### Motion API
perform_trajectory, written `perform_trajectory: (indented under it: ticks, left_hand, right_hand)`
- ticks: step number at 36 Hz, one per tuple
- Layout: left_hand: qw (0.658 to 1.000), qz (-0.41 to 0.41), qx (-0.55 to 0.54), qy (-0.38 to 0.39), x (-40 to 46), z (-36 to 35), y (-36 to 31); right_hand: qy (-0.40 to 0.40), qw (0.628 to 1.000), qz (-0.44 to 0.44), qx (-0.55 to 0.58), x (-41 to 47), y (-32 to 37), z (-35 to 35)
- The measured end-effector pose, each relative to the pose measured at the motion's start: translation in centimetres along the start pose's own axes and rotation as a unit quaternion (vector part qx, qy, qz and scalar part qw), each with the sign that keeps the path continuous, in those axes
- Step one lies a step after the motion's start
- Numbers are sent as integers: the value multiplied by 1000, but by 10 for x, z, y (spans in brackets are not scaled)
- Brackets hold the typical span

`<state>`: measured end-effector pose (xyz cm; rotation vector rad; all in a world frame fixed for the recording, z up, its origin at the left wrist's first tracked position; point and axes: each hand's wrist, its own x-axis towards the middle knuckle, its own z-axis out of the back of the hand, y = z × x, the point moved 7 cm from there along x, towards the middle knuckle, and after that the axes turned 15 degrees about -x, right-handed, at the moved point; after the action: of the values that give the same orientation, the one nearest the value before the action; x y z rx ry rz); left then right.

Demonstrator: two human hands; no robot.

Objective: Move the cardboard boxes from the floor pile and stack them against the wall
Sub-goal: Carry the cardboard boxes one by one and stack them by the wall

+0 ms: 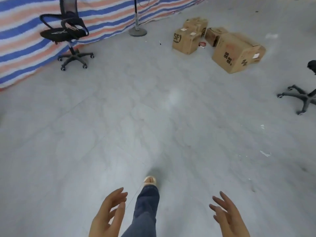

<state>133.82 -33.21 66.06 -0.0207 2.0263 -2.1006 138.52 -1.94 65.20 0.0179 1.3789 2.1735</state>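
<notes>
Lying apart: four cardboard boxes [217, 43]

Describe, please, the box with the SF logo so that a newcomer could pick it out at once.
Start at the striped tarp along the far wall and find the round lamp-stand base before it. To its right lies a cluster of cardboard boxes; the SF box is the one nearest that base. It alone shows a dark "SF" mark on its side, and it is far smaller than the big box on the right.

four cardboard boxes [218, 43], perhaps two office chairs [68, 35], two hands [109, 214]
</notes>
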Motion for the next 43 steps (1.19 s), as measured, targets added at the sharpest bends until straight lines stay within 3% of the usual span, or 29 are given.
perform_trajectory:
  ticks: [2, 13, 21, 25, 36, 43]
  left_hand:
    - [1000, -1, -1, 17, 34, -16, -5]
    - [992, -23, 5, 123, 232, -108, -64]
    - [980, 4, 37, 194, 319, -188, -72]
    - [976, 11, 52, 213, 365, -236, -74]
    - [978, 4, 18, 207, 477, -442, -107]
    - [977, 5, 24, 212, 552, -556, -127]
  right_hand:
    - [-22, 999, 20, -16, 29, 2, -3]
    - [-110, 992, -54, 18, 179, 54, -14]
    - [-183, 975, -122, 39, 241, 77, 12]
    - [-178, 972, -149, 46, 293, 84, 29]
    - [-219, 970, -96, 35, 502, 105, 147]
    - [-192, 977, -94, 20, 631, 105, 200]
